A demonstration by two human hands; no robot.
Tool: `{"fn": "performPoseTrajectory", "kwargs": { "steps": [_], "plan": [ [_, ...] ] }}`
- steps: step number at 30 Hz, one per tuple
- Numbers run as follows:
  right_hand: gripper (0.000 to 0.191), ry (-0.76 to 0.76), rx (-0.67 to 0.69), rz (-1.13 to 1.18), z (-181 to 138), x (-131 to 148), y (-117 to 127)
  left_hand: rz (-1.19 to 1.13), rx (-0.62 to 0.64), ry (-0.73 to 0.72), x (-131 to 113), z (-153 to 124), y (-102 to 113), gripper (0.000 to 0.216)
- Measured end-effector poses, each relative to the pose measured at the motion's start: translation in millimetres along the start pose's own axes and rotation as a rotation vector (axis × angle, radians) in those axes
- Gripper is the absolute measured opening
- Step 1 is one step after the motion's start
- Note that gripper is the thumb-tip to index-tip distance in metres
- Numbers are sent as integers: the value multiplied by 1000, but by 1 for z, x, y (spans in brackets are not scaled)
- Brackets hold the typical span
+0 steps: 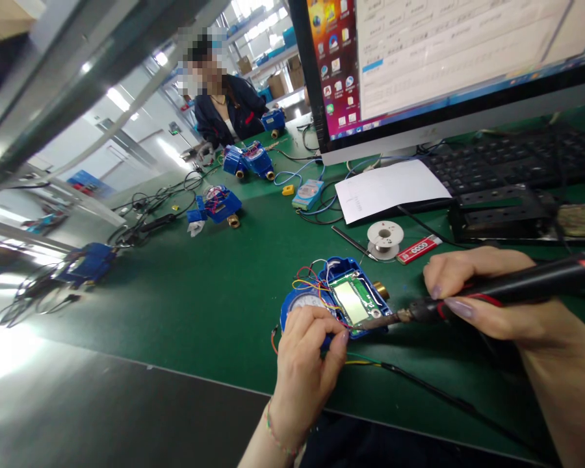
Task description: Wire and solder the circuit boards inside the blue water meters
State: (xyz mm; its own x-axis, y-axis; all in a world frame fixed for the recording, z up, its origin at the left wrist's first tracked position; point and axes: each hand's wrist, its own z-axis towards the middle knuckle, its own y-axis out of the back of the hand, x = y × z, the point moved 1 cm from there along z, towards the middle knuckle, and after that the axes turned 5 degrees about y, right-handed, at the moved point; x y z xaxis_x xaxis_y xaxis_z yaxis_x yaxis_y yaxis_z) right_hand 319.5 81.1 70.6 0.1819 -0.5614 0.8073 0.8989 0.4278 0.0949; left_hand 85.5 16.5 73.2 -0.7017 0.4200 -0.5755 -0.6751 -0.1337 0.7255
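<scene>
An opened blue meter [341, 266] lies on the green table, its green circuit board [370, 296] with a pale display [351, 302] facing up. Red, yellow and white wires [306, 284] loop from the board to the round blue part on its left. My right hand [487, 286] grips a soldering iron [507, 283], whose tip reaches the board's lower edge. Over the round part, my left hand [307, 351] pinches at that same edge; a thin wire seems to be between the fingertips, mostly hidden by them. A brass fitting [381, 290] sticks out at the meter's right.
Behind the meter lie a solder spool [385, 239], a red-and-white box [419, 249] and a white paper [392, 190]. A monitor [448, 65] and keyboard [526, 159] stand at the back right. More blue meters [221, 203] and cables [151, 224] lie leftward. A person [229, 104] is across the table.
</scene>
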Motion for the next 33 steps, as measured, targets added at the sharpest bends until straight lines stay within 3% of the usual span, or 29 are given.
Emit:
{"fn": "performPoseTrajectory", "kwargs": {
  "steps": [7, 33],
  "plan": [
    [4, 48, -99, -69, -6, 0, 8, -10, -7, -4, 0, 0, 0, 7],
    [5, 10, 14, 13, -3, 0, 1, -18, 4, 25, 1, -3, -1, 8]
  ]
}}
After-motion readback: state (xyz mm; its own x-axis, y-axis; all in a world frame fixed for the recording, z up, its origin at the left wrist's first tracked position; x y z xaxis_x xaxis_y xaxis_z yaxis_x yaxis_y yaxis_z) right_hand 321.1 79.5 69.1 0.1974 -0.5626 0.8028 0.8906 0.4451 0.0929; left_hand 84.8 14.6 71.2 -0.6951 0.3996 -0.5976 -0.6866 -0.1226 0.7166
